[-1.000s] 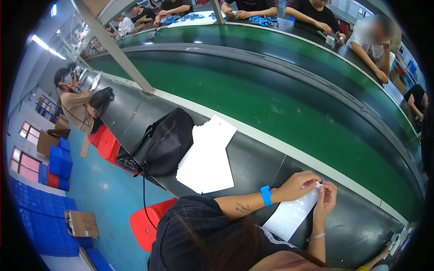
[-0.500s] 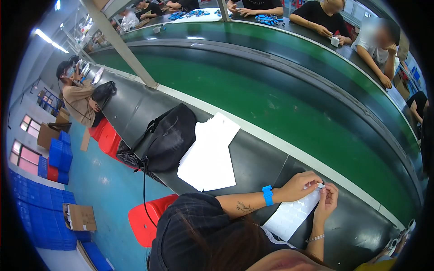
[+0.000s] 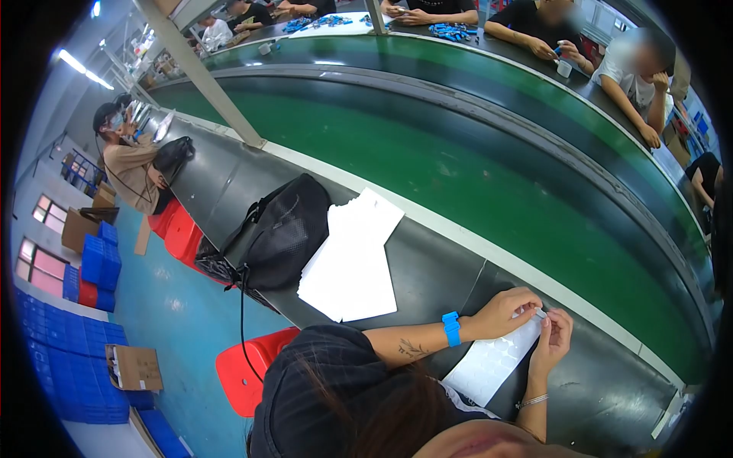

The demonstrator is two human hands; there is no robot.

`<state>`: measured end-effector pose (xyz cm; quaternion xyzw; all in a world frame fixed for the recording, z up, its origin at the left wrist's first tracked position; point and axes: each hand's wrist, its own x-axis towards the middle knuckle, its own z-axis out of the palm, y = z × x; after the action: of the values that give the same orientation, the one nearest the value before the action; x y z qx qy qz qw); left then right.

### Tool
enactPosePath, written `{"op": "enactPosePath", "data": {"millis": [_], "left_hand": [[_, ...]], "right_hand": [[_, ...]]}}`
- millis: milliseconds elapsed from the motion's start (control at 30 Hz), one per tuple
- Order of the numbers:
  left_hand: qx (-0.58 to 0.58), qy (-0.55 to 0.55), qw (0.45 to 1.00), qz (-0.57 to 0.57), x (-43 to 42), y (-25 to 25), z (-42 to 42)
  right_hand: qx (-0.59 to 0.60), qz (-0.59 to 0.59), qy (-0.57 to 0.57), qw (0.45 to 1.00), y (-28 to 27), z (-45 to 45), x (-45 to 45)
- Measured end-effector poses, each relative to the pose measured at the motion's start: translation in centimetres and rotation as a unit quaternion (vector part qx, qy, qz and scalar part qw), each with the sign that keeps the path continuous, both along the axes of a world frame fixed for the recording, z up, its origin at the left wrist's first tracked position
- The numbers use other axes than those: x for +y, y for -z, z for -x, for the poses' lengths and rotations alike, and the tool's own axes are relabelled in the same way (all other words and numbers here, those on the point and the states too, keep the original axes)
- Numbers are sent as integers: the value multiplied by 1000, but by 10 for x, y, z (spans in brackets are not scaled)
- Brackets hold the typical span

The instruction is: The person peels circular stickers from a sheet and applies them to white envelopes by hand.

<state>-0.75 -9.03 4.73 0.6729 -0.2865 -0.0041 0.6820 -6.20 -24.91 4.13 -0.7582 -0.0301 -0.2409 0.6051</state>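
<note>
Above the dark worktable my left hand (image 3: 510, 314), with a blue band at the wrist, pinches one end of a small white piece (image 3: 541, 313). The fingers of my right hand (image 3: 557, 336) are closed on the piece's other side. What the piece is cannot be made out at this size. Beneath both hands lies a white sheet (image 3: 489, 368) with faint rows of outlined shapes, like a sticker sheet, reaching back toward my body. A bracelet circles my right wrist.
A stack of white sheets (image 3: 353, 267) and a black bag (image 3: 284, 229) lie to the left on the worktable (image 3: 431, 267). Beyond its pale edge runs a green conveyor belt (image 3: 427, 160). People sit across it near blue parts (image 3: 454, 32). A red stool (image 3: 248, 366) stands at lower left.
My hands stay nearly in place, and the white piece between them has tilted slightly. Across the belt, a person in black has raised a hand with a blue item over a white cup-like object.
</note>
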Motion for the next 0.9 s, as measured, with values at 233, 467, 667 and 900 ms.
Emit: {"op": "enactPosePath", "data": {"millis": [233,467,667,900], "left_hand": [[-8,-3,1000,3,1,-3,0],[-17,0,1000,12,0,-3,1],[2,-2,1000,18,-1,0,0],[7,-2,1000,28,1,-2,1]], "right_hand": [[5,-1,4,1000,0,1,0],[8,0,-1,1000,1,0,-2],[12,1,-3,1000,1,1,-3],[-8,27,27,999,-4,1,1]]}}
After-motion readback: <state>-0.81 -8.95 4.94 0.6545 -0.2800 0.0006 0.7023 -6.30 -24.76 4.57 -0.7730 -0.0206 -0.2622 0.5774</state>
